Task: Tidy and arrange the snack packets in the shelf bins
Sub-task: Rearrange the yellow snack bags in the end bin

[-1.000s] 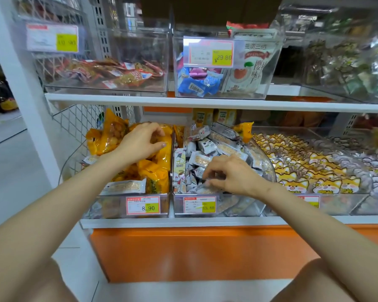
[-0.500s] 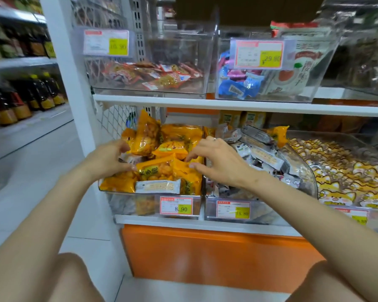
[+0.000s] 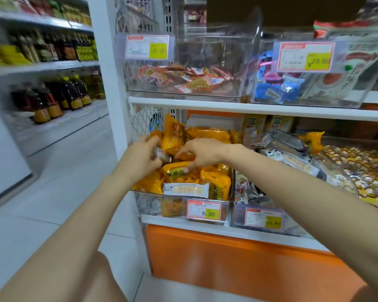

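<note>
Far left, across the aisle, a shelf of dark bottles (image 3: 52,101) with yellow labels is too blurred to read. A smooth white upright (image 3: 109,83) bounds the shelving unit, with a diamond-pattern wire mesh panel (image 3: 142,120) just inside it.

The upper shelf carries a rigid clear plastic bin (image 3: 205,51) holding flat, crinkled red-and-orange packets (image 3: 183,78).

On the lower shelf sits the leftmost clear bin (image 3: 153,203), heaped with glossy, pillow-shaped yellow packets (image 3: 214,182). One packet stands upright at the back and a flat white-labelled packet (image 3: 186,190) lies along the front. A red-bordered price tag (image 3: 204,210) reads 8.90.

The person's left hand (image 3: 143,156) is over the left side of this bin, fingers curled round a small grey-brown packet (image 3: 162,155). The right hand (image 3: 205,150) reaches in from the right, palm down and fingers bent, with its tips on the top yellow packet. Whether they pinch anything cannot be told.

The neighbouring bin (image 3: 238,216) is piled with small silvery-grey packets (image 3: 290,158), and one yellow packet pokes up at its back. Above it, a second clear bin holds shiny blue packets (image 3: 277,90). Far right is a bed of small yellow-and-white printed packets (image 3: 362,171).
</note>
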A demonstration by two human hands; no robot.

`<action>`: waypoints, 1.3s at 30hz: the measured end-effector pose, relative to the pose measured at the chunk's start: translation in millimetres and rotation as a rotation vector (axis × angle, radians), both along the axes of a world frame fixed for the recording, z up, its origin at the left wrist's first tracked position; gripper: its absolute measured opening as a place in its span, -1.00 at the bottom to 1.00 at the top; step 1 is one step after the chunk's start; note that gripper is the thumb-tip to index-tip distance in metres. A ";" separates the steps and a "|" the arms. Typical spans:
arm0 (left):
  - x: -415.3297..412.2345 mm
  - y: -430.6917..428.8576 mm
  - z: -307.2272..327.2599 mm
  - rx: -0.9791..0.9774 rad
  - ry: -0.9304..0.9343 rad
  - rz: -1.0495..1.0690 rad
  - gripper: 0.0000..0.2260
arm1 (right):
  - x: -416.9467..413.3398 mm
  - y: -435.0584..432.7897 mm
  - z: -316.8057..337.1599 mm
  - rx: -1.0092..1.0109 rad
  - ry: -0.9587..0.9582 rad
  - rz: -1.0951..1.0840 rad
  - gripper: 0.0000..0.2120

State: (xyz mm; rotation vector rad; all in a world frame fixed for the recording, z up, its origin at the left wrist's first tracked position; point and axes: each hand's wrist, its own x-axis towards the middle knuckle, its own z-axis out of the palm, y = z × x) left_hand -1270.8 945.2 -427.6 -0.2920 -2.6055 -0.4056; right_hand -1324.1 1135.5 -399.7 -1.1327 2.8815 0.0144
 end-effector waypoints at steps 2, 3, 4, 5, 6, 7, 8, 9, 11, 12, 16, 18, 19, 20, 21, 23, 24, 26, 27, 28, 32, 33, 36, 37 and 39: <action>11.8 3.2 16.9 0.150 0.098 -0.008 -0.77 | 2.3 1.7 -0.8 -0.260 0.005 -0.012 -0.34; 17.8 4.8 23.7 0.264 0.105 -0.033 -0.79 | 4.4 2.8 -0.6 -0.401 0.007 -0.002 -0.31; 21.7 5.6 27.4 0.394 0.074 -0.080 -0.80 | 7.3 3.7 -0.2 -0.511 0.001 0.012 -0.32; 24.9 6.4 28.7 0.508 0.017 -0.148 -0.80 | 10.7 4.4 0.7 -0.585 -0.014 0.024 -0.36; 27.2 7.4 28.5 0.577 -0.040 -0.216 -0.79 | 14.6 5.0 1.4 -0.616 -0.024 0.031 -0.43; 28.1 8.9 26.8 0.609 -0.089 -0.271 -0.78 | 18.2 6.0 2.0 -0.620 -0.017 0.036 -0.50; 26.9 10.0 24.6 0.639 -0.128 -0.308 -0.76 | 21.0 7.8 2.4 -0.614 0.007 0.034 -0.55; 24.5 11.0 21.9 0.680 -0.165 -0.305 -0.75 | 22.8 11.0 2.8 -0.605 0.033 0.022 -0.57; 20.0 12.0 16.7 0.758 -0.258 -0.194 -0.70 | 28.4 20.3 5.6 -0.595 0.100 -0.007 -0.56; 17.3 11.4 12.3 0.739 -0.335 -0.130 -0.69 | 31.6 25.5 7.7 -0.591 0.133 -0.015 -0.55; 14.3 16.0 -14.1 0.165 -0.683 -0.255 -0.65 | 43.8 45.0 12.1 -0.618 0.145 -0.052 -0.55; 12.5 20.5 -21.6 -0.141 -0.647 -0.270 -0.55 | 50.5 53.2 10.2 -0.644 0.125 -0.081 -0.57; 10.4 22.0 -22.4 -0.222 -0.600 -0.247 -0.54 | 53.3 56.9 8.6 -0.660 0.114 -0.095 -0.58; 9.6 23.8 -21.2 -0.278 -0.551 -0.235 -0.56 | 57.2 59.9 7.2 -0.691 0.093 -0.109 -0.59; 9.8 25.1 -19.5 -0.317 -0.517 -0.234 -0.58 | 60.8 61.8 5.8 -0.745 0.064 -0.124 -0.60; 11.2 24.4 -15.0 -0.324 -0.454 -0.254 -0.63 | 66.9 64.0 3.7 -0.859 0.033 -0.149 -0.65; 13.3 23.5 -11.4 -0.292 -0.402 -0.261 -0.65 | 68.7 64.4 2.3 -0.893 0.047 -0.152 -0.67; 20.0 21.5 -1.7 -0.175 -0.253 -0.277 -0.67 | 70.6 63.5 -0.8 -0.935 0.069 -0.160 -0.75; 23.1 21.4 3.3 -0.101 -0.187 -0.281 -0.68 | 71.0 62.2 -2.4 -0.957 0.065 -0.172 -0.79; 26.5 22.3 7.8 -0.030 -0.133 -0.283 -0.67 | 71.3 60.1 -3.8 -0.985 0.049 -0.183 -0.83; 29.9 23.6 11.0 0.065 0.025 -0.347 -0.64 | 70.8 49.9 -10.0 -1.137 -0.111 -0.206 -0.86; 28.8 22.1 9.8 0.105 0.051 -0.378 -0.61 | 70.8 47.3 -11.0 -1.166 -0.158 -0.204 -0.87; 27.7 20.2 9.9 0.243 0.095 -0.396 -0.57 | 71.6 42.1 -13.1 -1.175 -0.225 -0.183 -0.89; 27.6 20.4 10.3 0.242 0.116 -0.381 -0.54 | 71.6 41.5 -13.4 -1.170 -0.235 -0.177 -0.88; 27.7 21.1 11.7 0.257 0.143 -0.366 -0.49 | 73.1 41.4 -11.9 -1.180 -0.294 -0.168 -0.85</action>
